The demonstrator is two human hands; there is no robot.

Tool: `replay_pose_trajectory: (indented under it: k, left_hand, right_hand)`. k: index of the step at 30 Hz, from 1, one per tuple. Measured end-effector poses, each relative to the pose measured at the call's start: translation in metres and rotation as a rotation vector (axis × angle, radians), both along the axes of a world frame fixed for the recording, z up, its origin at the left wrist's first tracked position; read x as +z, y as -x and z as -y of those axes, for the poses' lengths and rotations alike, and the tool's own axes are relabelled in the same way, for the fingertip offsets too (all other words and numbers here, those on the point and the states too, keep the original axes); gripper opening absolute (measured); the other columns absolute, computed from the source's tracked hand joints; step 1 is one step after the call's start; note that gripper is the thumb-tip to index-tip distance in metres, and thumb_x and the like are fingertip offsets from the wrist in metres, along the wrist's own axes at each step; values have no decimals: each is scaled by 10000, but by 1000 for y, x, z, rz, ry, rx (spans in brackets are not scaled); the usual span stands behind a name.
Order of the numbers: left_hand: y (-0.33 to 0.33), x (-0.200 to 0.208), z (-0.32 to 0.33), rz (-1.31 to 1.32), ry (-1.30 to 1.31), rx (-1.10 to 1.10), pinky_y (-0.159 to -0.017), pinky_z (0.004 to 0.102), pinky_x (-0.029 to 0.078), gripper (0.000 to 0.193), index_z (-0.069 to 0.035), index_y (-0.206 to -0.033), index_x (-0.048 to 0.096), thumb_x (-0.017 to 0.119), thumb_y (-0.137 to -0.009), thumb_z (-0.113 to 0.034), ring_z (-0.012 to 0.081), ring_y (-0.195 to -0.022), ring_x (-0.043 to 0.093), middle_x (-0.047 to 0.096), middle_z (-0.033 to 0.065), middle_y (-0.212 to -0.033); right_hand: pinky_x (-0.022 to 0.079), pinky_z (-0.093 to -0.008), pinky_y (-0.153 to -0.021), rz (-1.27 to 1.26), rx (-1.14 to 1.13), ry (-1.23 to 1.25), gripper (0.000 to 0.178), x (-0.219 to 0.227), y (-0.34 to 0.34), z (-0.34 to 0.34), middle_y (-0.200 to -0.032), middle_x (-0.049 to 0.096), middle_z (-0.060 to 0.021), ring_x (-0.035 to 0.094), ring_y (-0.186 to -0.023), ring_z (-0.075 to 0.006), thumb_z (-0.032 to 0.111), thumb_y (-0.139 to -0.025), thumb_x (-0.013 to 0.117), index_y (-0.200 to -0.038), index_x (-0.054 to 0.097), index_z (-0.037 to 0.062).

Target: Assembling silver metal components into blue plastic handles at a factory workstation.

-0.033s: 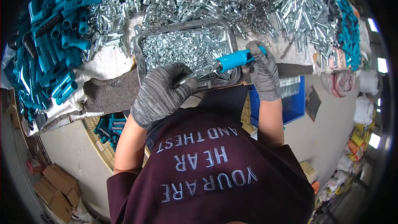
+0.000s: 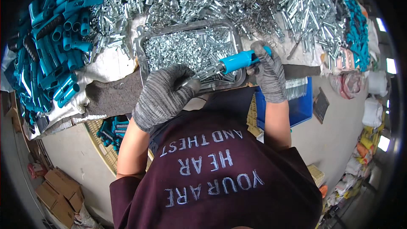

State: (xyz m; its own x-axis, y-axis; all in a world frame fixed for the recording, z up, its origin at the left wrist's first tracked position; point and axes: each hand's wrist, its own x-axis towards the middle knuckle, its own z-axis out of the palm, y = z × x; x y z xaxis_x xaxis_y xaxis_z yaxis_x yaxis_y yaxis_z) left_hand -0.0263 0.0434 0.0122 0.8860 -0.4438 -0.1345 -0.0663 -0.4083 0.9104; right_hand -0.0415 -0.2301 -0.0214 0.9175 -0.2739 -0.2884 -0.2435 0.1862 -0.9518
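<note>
My right hand (image 2: 270,73), in a grey knit glove, is closed around the far end of a teal plastic handle (image 2: 235,62). A silvery metal fitting (image 2: 208,74) sticks out of the handle's left end. The fingers of my left hand (image 2: 164,96), gloved in the same grey knit, pinch that fitting at its outer end. Both hands hold the joined piece over the near edge of a clear plastic tray (image 2: 143,55). Small metal parts (image 2: 176,51) fill the tray. My left fingertips partly hide the fitting's tip.
Teal plastic handles (image 2: 59,46) are heaped at the left of the table. Metal fittings (image 2: 112,21), springs (image 2: 254,4) and pins (image 2: 307,12) lie behind the tray. Below the table are a blue bin (image 2: 303,106) and a yellow basket (image 2: 99,142). Cardboard boxes (image 2: 59,191) stand at lower left.
</note>
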Motion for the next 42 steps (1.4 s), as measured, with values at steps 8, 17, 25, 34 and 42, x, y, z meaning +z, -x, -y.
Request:
replay_pose_trajectory:
  k: [8,17,25,34,42]
  left_hand:
    - [4,3,-7,-130,49,90,-618,350,498,281,45,-945,672,527,-962,-195,220,-643,641,661,177,-734]
    - [4,7,-5,-393,145,129,-550,285,482,299,29,-1010,670,481,-999,-202,120,-589,602,653,117,-712]
    - [6,4,-5,-262,74,123,-609,271,496,314,-4,-1035,677,451,-1001,-220,115,-690,616,674,102,-814]
    - [8,8,0,-204,126,111,-572,290,488,280,12,-1010,659,485,-1000,-206,120,-596,606,655,104,-728]
    - [20,-11,15,-194,46,196,-658,347,500,341,8,-1059,659,526,-983,-296,199,-733,648,665,141,-777]
  right_hand:
    - [453,-222,-489,43,87,-10,375,6,-1,-4,-746,575,-24,565,-556,-100,339,-855,721,-1041,578,47]
    - [454,-220,-510,35,91,-40,389,4,-3,-8,-781,572,-26,567,-619,-100,332,-848,730,-1059,567,49]
    - [465,-223,-530,32,65,-146,365,9,-5,-10,-811,570,-20,565,-663,-97,295,-856,727,-1068,560,48]
    - [458,-200,-476,138,257,70,327,18,-3,-34,-780,570,-17,579,-589,-88,346,-898,667,-1019,569,58]
    - [356,-186,-353,48,334,25,429,2,8,-71,-622,572,-13,482,-392,-67,502,-955,509,-952,570,77]
